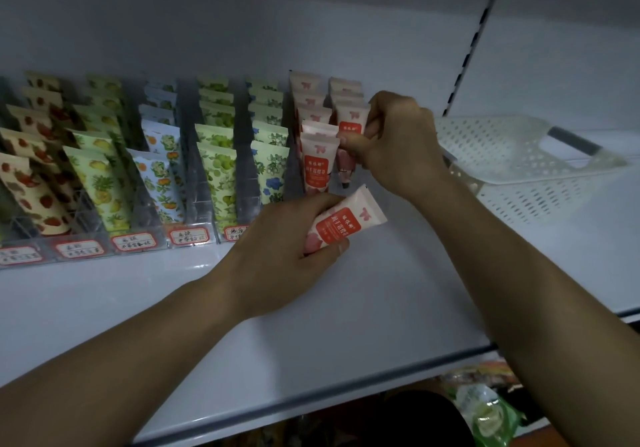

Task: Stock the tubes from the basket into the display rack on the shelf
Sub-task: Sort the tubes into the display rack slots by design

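Observation:
A clear display rack stands at the back left of the white shelf, its lanes filled with patterned tubes. The two rightmost lanes hold pink and red tubes. My right hand grips one such tube at the front of the far right lane, cap pointing down. My left hand holds another pink and red tube tilted just in front of the rack. The white perforated basket sits on the shelf to the right of my right hand; I see no tubes inside it.
Price labels line the rack's front edge. The shelf has bare surface in front of the rack. A slotted upright runs up the back wall. Packaged goods lie on a lower shelf at bottom right.

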### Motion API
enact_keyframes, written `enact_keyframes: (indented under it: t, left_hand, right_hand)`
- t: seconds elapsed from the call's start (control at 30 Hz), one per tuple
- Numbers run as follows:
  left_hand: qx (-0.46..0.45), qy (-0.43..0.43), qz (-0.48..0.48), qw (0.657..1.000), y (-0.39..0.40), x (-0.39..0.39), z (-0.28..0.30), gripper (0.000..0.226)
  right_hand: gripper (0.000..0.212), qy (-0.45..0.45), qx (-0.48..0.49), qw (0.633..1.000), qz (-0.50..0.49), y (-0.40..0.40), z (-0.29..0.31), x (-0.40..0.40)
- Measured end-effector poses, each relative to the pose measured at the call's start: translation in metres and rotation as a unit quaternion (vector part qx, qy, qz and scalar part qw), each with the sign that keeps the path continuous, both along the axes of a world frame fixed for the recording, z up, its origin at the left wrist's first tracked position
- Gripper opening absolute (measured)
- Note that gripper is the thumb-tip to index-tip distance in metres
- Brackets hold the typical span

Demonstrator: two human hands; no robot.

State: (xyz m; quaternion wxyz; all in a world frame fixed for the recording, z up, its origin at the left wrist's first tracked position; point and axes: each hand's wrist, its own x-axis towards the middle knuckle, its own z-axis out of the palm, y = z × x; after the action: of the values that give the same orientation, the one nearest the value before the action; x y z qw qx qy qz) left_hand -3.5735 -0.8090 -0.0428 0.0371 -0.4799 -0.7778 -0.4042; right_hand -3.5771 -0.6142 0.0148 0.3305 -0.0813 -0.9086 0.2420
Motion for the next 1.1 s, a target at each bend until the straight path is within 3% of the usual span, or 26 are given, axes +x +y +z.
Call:
enact_keyframes:
  t: [0.1,0.2,0.27,0.37,0.5,0.67,0.83,1.0,1.1]
  left_hand:
    - [0.007,-0.017,-0.007,1.0,-0.001,0.0,-0.001,0.028]
    - [0.067,-0.147,-0.034,0.986,-0.005,0.003,0.001,0.015]
    - [0.111,-0.231,-0.058,0.965,-0.006,0.005,0.005,0.018]
    - [0.143,-0.279,-0.089,0.945,-0.008,0.004,0.008,0.022]
    - [0.157,-0.303,-0.083,0.936,-0.009,0.001,0.007,0.017]
    - [0.183,-0.311,-0.058,0.931,-0.009,-0.002,0.007,0.02]
    - [0.214,-0.368,-0.088,0.901,-0.01,-0.002,0.009,0.044]
    - [0.222,-0.399,-0.101,0.884,-0.007,0.001,0.008,0.034]
    - [0.22,-0.432,-0.123,0.866,-0.008,0.002,0.009,0.037]
  right_hand:
    - [0.033,-0.013,-0.031,0.999,-0.011,0.003,-0.005,-0.001]
    - [0.037,0.013,-0.077,0.997,0.008,-0.005,-0.021,0.006]
    - [0.035,0.107,-0.132,0.985,0.03,-0.011,-0.024,0.014]
    - [0.014,0.231,-0.152,0.957,0.088,-0.013,-0.013,0.025]
    - [0.034,0.105,-0.202,0.92,0.32,-0.017,-0.014,0.029]
    - [0.051,0.065,-0.265,0.874,0.402,-0.012,-0.01,0.032]
    - [0.029,-0.008,-0.266,0.876,0.402,-0.017,-0.009,0.037]
    - [0.014,0.008,-0.34,0.856,0.388,-0.011,-0.007,0.033]
    - [0.015,0.027,-0.41,0.823,0.392,-0.009,-0.002,0.036]
